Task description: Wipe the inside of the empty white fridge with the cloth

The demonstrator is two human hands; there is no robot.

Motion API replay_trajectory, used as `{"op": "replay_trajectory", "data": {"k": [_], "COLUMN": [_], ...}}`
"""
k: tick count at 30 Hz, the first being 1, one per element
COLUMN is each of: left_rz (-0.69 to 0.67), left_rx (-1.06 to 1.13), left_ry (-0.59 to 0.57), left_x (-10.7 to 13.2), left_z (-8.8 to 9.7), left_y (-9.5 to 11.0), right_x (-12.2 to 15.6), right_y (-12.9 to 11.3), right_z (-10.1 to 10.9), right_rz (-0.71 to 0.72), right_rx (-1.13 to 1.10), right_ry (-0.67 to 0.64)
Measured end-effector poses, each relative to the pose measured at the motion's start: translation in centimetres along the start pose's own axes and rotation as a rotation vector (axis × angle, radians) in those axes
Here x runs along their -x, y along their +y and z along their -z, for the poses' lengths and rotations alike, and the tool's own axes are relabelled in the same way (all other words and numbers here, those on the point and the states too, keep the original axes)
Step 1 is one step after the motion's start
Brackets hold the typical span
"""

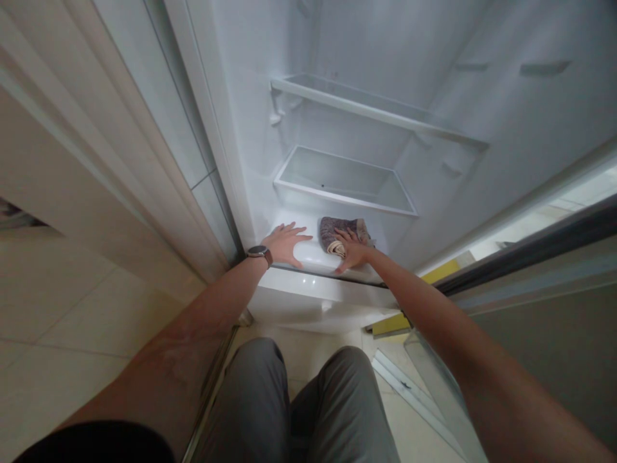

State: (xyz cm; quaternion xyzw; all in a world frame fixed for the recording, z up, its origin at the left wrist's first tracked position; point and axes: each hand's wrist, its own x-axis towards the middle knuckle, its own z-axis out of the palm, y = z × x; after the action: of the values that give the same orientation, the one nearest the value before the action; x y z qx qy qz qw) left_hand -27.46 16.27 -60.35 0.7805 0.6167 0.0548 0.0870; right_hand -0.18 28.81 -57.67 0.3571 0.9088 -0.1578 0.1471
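My left hand (286,245) lies with its fingers spread on the white floor (312,256) of a refrigerator, near its left wall; a watch (259,253) is on that wrist. My right hand (354,248) grips a folded grey-brown cloth (330,229), which rests on the same floor a little to the right. The cloth's rolled beige edge shows by my fingers. Part of the cloth is hidden under my hand. Above both hands sits a low glass shelf (344,200) with a white rim.
A higher glass shelf (376,114) spans the compartment. The open refrigerator door (544,257) stands on the right. Below it, a clear panel with a white strip (409,392) lies on the tiled floor, near a yellow object (391,325). My knees (347,386) are close to the front.
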Motion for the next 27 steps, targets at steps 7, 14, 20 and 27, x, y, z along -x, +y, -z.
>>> {"op": "replay_trajectory", "data": {"k": [7, 14, 20, 27], "left_rz": [0.003, 0.005, 0.005, 0.003], "left_rx": [-0.002, 0.003, 0.008, 0.002], "left_ry": [0.003, 0.000, -0.007, 0.001], "left_x": [-0.04, -0.05, -0.11, -0.04], "left_z": [-0.03, -0.06, -0.09, -0.06], "left_y": [0.02, -0.05, -0.06, -0.06], "right_x": [0.17, 0.07, 0.26, 0.35], "right_y": [-0.09, 0.07, -0.15, -0.27], "right_z": [0.13, 0.01, 0.18, 0.26], "right_rz": [0.009, 0.013, 0.008, -0.012], "right_rx": [-0.010, -0.007, 0.008, 0.004], "right_ry": [-0.003, 0.010, 0.008, 0.000]}}
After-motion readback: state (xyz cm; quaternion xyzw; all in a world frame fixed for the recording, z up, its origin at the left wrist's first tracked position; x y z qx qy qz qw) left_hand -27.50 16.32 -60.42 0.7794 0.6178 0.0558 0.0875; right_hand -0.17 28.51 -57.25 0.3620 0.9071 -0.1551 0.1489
